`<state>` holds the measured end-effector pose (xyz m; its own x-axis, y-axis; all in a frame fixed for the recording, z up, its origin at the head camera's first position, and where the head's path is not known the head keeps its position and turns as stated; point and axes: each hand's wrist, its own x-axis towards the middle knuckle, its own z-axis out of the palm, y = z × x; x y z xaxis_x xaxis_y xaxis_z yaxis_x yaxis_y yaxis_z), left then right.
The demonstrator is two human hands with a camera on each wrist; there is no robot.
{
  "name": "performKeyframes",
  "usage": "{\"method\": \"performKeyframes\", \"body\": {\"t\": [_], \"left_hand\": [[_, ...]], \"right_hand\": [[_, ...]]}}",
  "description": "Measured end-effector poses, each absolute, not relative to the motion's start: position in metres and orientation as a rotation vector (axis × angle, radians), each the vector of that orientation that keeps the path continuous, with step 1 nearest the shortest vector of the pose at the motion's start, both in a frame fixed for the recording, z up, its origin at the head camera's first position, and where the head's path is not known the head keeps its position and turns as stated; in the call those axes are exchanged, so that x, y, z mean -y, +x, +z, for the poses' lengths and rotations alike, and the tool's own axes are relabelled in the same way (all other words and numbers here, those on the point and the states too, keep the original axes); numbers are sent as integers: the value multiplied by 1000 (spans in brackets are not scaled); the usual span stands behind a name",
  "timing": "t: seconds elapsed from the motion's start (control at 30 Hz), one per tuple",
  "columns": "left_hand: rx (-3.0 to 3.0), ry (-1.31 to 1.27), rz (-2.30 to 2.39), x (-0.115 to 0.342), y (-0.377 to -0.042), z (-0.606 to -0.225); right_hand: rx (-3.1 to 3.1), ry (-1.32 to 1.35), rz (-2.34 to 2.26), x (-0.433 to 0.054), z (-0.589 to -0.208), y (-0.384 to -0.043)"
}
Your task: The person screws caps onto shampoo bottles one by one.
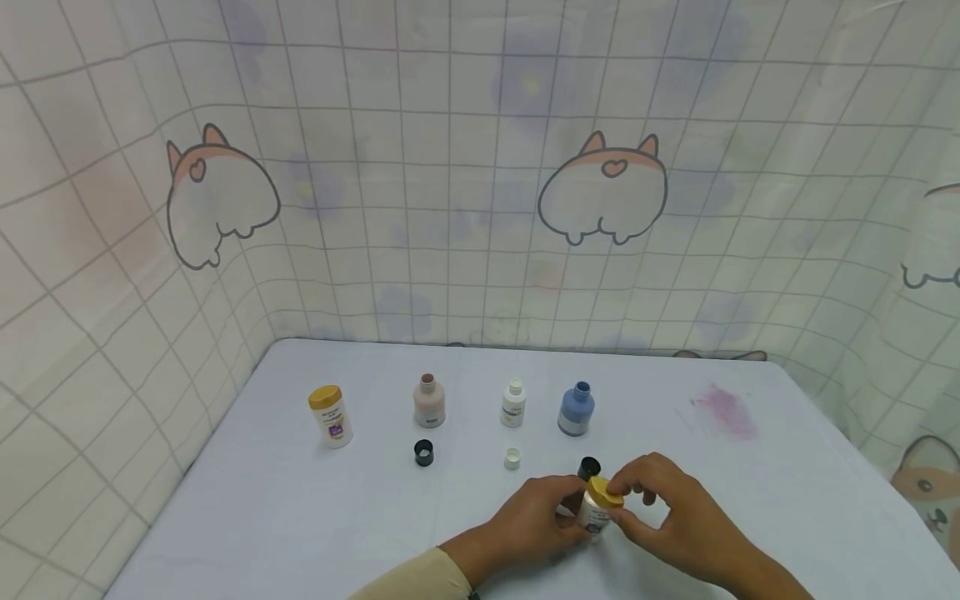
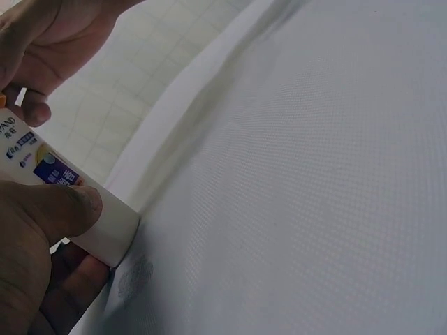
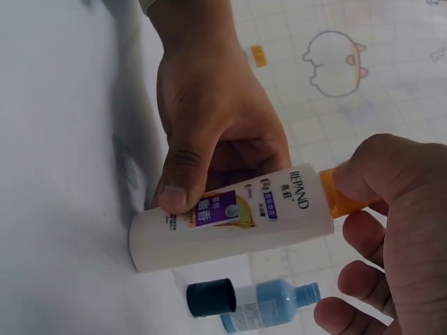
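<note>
My left hand (image 1: 528,518) grips the body of a white plastic bottle (image 1: 595,520) with a purple printed label, its thumb across the front in the left wrist view. The base of this bottle (image 3: 188,248) meets the white tabletop. On its top sits a yellow-orange cap (image 3: 338,193), pinched between the thumb and fingers of my right hand (image 1: 678,510). A black cap (image 1: 588,467) stands just behind the bottle, with an open-necked blue bottle (image 1: 576,411) farther back.
A second white bottle with a yellow cap (image 1: 330,417) stands at the left. An uncapped pink bottle (image 1: 429,403) and small white bottle (image 1: 513,406) stand in the middle, a black cap (image 1: 423,452) and white cap (image 1: 512,458) before them. A pink stain (image 1: 726,411) marks the tabletop (image 1: 300,517).
</note>
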<state>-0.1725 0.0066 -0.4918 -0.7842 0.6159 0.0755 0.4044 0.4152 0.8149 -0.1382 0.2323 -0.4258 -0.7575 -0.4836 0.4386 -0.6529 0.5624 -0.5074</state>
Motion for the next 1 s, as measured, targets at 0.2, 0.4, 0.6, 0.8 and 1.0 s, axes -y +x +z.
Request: {"method": "performKeyframes", "body": {"t": [0.2,0.4,0.6,0.8,1.0], "left_hand": [[-2437,886,1311,-7,-171,-492],[-2437,893,1295,-7,-172,-491],[-2442,925,1290,-6,-172,-492],[-2443,932,1291,-5,-172,-493],[-2448,928,1291,-6,-172,-493]], "right_hand": [[2510,999,1000,-234,-426,-139],[2510,987,1009,-233,-426,-139],[2500,1016,1038,-230,-425,-140],[2507,990,1028,-228,-425,-140],[2499,985,998,-228,-426,-140]]}}
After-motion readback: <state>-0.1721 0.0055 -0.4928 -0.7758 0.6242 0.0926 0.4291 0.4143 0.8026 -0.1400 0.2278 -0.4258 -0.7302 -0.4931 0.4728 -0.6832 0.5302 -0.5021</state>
